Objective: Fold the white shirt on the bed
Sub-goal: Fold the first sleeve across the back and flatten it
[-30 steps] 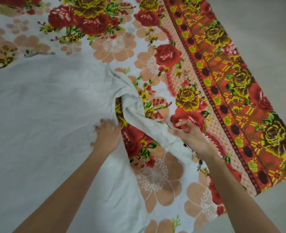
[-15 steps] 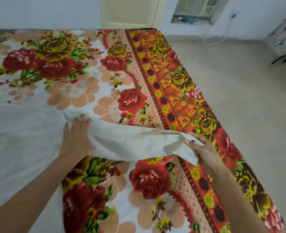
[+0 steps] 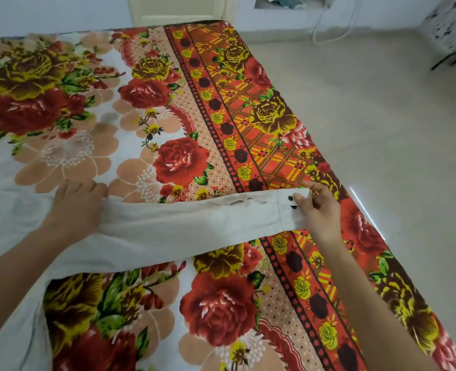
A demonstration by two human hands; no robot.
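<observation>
- A bed [image 3: 168, 116] covered in a floral sheet fills the view, and the garment is spread on it.
- The white shirt [image 3: 7, 210] lies flat at the left edge. Its sleeve [image 3: 189, 226] is stretched straight out to the right, across the sheet's patterned border.
- The sleeve is drawn out level, probably so that creases are removed before it is folded back over the body.
- The cuff [image 3: 288, 212], with two dark buttons [image 3: 290, 198], is pinched by the right hand [image 3: 320, 210], thumb on top and fingers beneath.
- The sleeve's root is held down by the left hand [image 3: 74, 207], fingers bent over its upper edge, apparently as an anchor against the pull.
- Folding is judged to be at an early stage.
- Beyond the bed, a pale floor [image 3: 382, 116], a door [image 3: 178, 6] and a cable [image 3: 328, 36] are seen.
</observation>
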